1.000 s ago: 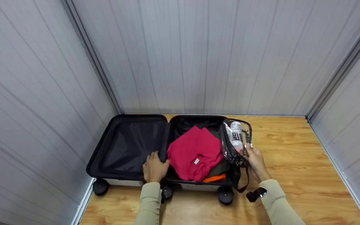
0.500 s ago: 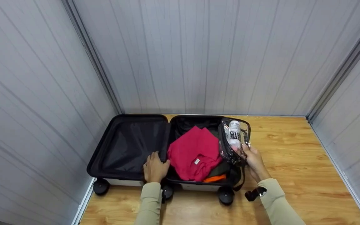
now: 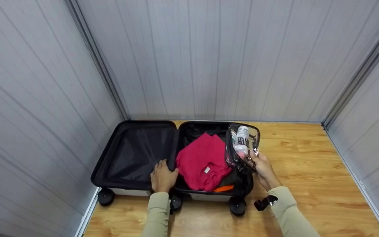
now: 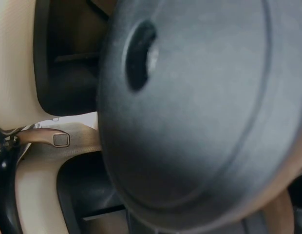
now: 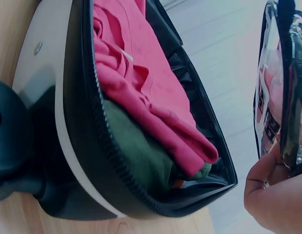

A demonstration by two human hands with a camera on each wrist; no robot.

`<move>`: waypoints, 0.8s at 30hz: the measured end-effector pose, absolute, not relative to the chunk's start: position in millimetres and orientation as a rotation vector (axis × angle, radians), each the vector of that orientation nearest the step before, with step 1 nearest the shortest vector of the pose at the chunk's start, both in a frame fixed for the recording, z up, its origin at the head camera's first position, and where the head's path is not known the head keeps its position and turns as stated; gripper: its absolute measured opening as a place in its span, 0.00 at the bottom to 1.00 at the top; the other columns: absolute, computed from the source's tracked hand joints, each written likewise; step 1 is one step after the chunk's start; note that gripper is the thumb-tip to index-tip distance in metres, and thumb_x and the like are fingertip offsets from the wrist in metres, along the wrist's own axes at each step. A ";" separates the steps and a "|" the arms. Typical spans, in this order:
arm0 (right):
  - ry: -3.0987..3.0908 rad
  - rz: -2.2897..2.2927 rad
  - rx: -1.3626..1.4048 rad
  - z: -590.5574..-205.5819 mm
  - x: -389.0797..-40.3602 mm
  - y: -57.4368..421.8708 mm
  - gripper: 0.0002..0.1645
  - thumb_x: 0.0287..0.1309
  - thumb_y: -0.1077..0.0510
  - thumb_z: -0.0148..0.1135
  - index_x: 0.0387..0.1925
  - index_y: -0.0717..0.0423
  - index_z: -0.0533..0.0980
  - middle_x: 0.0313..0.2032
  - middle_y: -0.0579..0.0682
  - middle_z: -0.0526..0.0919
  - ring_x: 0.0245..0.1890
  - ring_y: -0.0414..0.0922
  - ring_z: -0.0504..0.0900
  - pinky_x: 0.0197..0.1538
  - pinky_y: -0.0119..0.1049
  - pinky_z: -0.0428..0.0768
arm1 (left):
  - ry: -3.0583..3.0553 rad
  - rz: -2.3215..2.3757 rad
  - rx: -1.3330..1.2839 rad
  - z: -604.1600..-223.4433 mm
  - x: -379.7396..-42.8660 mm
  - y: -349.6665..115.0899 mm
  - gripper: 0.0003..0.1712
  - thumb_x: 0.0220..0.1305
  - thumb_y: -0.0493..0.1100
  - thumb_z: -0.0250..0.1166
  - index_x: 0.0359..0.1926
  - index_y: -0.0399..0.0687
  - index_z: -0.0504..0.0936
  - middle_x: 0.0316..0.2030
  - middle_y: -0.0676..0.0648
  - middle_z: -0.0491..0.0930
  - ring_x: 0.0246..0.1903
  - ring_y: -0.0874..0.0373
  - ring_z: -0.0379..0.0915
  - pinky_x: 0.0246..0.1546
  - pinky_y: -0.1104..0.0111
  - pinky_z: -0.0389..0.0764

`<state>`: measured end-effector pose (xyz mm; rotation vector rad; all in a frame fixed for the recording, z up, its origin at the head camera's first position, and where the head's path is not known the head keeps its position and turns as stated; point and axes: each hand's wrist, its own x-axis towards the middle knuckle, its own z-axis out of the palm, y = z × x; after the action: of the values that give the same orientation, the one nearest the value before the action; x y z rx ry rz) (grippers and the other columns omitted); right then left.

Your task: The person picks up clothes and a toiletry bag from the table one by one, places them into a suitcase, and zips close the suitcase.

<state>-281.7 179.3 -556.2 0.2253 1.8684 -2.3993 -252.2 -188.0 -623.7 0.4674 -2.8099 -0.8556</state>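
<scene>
A suitcase (image 3: 133,125) lies spread flat on the floor. In its right half is a folded red shirt (image 3: 199,154), over dark green cloth (image 5: 136,151) and a bit of orange cloth (image 3: 224,188). My left hand (image 3: 164,177) rests on the suitcase's middle edge, its fingers towards the left half. My right hand (image 3: 263,168) grips the near right side of a clear toiletry bag (image 3: 254,135) with black trim, tilted above the right half's outer edge. A white bottle (image 3: 242,133) shows inside the bag. The left wrist view shows mainly a black wheel (image 4: 199,107), with the left fingers hidden.
Black wheels (image 3: 238,206) stick out at the suitcase's near side. Pale panel walls (image 3: 209,65) stand behind and on both sides, the left one close to the suitcase. Wooden floor (image 3: 324,174) stretches to the right.
My right hand has moved left with the toiletry bag, bringing it further over the suitcase's right half. The bag's dangling strap has gone out of sight. My left hand has stayed in place.
</scene>
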 end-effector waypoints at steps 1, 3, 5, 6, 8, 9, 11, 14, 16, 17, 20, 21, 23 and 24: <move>1.859 -2.409 0.224 -556.2 -281.4 177.8 0.12 0.78 0.57 0.50 0.36 0.54 0.75 0.24 0.40 0.76 0.25 0.34 0.74 0.30 0.26 0.76 | -2.808 -0.858 0.466 -623.8 -251.9 -188.0 0.43 0.62 0.59 0.67 0.72 0.42 0.71 0.71 0.38 0.71 0.73 0.38 0.61 0.70 0.37 0.61; 1.844 -2.431 0.233 -556.3 -281.5 174.8 0.12 0.77 0.58 0.50 0.36 0.54 0.76 0.24 0.40 0.76 0.25 0.34 0.75 0.31 0.26 0.77 | -2.808 -0.861 0.463 -623.5 -251.7 -187.7 0.42 0.62 0.58 0.66 0.72 0.41 0.71 0.71 0.38 0.71 0.73 0.38 0.61 0.70 0.37 0.61; 1.842 -2.431 0.244 -556.3 -282.1 171.5 0.12 0.78 0.58 0.50 0.35 0.53 0.76 0.24 0.40 0.76 0.25 0.34 0.74 0.31 0.26 0.77 | -2.810 -0.863 0.465 -622.8 -251.2 -187.6 0.43 0.62 0.58 0.66 0.72 0.41 0.70 0.71 0.38 0.70 0.74 0.38 0.61 0.71 0.37 0.61; 1.844 -2.427 0.248 -556.3 -282.5 169.9 0.13 0.78 0.58 0.50 0.34 0.53 0.76 0.23 0.40 0.75 0.25 0.34 0.74 0.31 0.25 0.76 | -2.806 -0.866 0.464 -622.5 -251.0 -187.6 0.43 0.62 0.58 0.66 0.72 0.41 0.70 0.71 0.38 0.70 0.74 0.38 0.61 0.71 0.37 0.61; 1.834 -2.424 0.259 -556.1 -283.1 166.4 0.14 0.78 0.58 0.49 0.33 0.52 0.75 0.23 0.40 0.75 0.24 0.34 0.74 0.30 0.26 0.76 | -2.805 -0.860 0.464 -622.2 -250.8 -187.7 0.43 0.62 0.58 0.66 0.72 0.41 0.70 0.71 0.38 0.70 0.74 0.39 0.61 0.71 0.37 0.62; 1.829 -2.423 0.255 -556.2 -283.3 164.8 0.14 0.78 0.58 0.49 0.32 0.52 0.75 0.23 0.40 0.75 0.24 0.34 0.74 0.30 0.26 0.76 | -2.806 -0.855 0.468 -622.2 -250.8 -187.8 0.43 0.62 0.58 0.66 0.72 0.41 0.70 0.71 0.38 0.71 0.74 0.39 0.61 0.71 0.38 0.62; 1.812 -2.422 0.245 -556.3 -283.4 162.0 0.15 0.78 0.58 0.48 0.32 0.52 0.74 0.23 0.40 0.75 0.24 0.33 0.74 0.30 0.26 0.76 | -2.809 -0.842 0.473 -622.2 -251.0 -188.2 0.42 0.62 0.59 0.66 0.72 0.41 0.71 0.71 0.38 0.71 0.74 0.39 0.61 0.70 0.38 0.63; 1.772 -2.445 0.236 -556.9 -283.2 158.2 0.16 0.78 0.59 0.48 0.31 0.53 0.74 0.22 0.40 0.74 0.23 0.34 0.74 0.30 0.26 0.76 | -2.817 -0.832 0.474 -622.1 -251.0 -188.4 0.42 0.62 0.59 0.66 0.72 0.41 0.71 0.71 0.38 0.71 0.73 0.39 0.62 0.70 0.38 0.63; 1.759 -2.454 0.229 -557.6 -283.2 155.9 0.16 0.78 0.59 0.48 0.30 0.52 0.73 0.22 0.40 0.74 0.23 0.34 0.73 0.30 0.26 0.75 | -2.823 -0.837 0.477 -621.8 -251.2 -188.1 0.43 0.63 0.60 0.66 0.72 0.42 0.70 0.71 0.38 0.70 0.74 0.39 0.61 0.71 0.38 0.62; 1.754 -2.458 0.219 -558.1 -283.2 155.0 0.16 0.78 0.59 0.48 0.30 0.53 0.74 0.23 0.40 0.74 0.23 0.34 0.74 0.30 0.25 0.76 | -2.825 -0.843 0.480 -621.7 -251.2 -187.8 0.43 0.63 0.60 0.66 0.72 0.42 0.70 0.72 0.38 0.70 0.74 0.39 0.61 0.71 0.38 0.62; 1.735 -2.467 0.223 -558.8 -283.3 151.9 0.16 0.78 0.59 0.48 0.31 0.52 0.75 0.23 0.40 0.76 0.25 0.34 0.77 0.32 0.26 0.78 | -2.823 -0.860 0.479 -621.7 -250.9 -186.9 0.43 0.63 0.59 0.66 0.73 0.41 0.70 0.72 0.38 0.69 0.74 0.38 0.60 0.72 0.37 0.61; 1.734 -2.467 0.219 -559.0 -283.4 151.1 0.16 0.78 0.59 0.48 0.31 0.53 0.75 0.24 0.40 0.78 0.25 0.34 0.78 0.33 0.26 0.79 | -2.823 -0.863 0.482 -621.7 -251.0 -186.6 0.43 0.63 0.59 0.66 0.73 0.42 0.69 0.72 0.38 0.69 0.75 0.39 0.60 0.72 0.37 0.60; 1.730 -2.468 0.223 -559.9 -283.8 149.8 0.15 0.78 0.59 0.48 0.33 0.54 0.76 0.24 0.41 0.80 0.27 0.34 0.80 0.34 0.26 0.81 | -2.823 -0.862 0.485 -621.7 -250.8 -185.9 0.43 0.63 0.59 0.66 0.73 0.42 0.69 0.73 0.38 0.69 0.75 0.39 0.59 0.72 0.38 0.60; 1.728 -2.468 0.232 -560.4 -284.1 149.2 0.14 0.78 0.59 0.48 0.34 0.54 0.76 0.25 0.41 0.81 0.27 0.34 0.81 0.34 0.27 0.81 | -2.822 -0.862 0.484 -621.8 -250.8 -185.7 0.43 0.63 0.59 0.66 0.73 0.41 0.69 0.73 0.38 0.69 0.75 0.39 0.60 0.72 0.38 0.60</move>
<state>-284.1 149.2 -560.4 0.2321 1.7280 -2.4679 -250.8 -185.7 -621.8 0.4840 -2.8217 -0.8618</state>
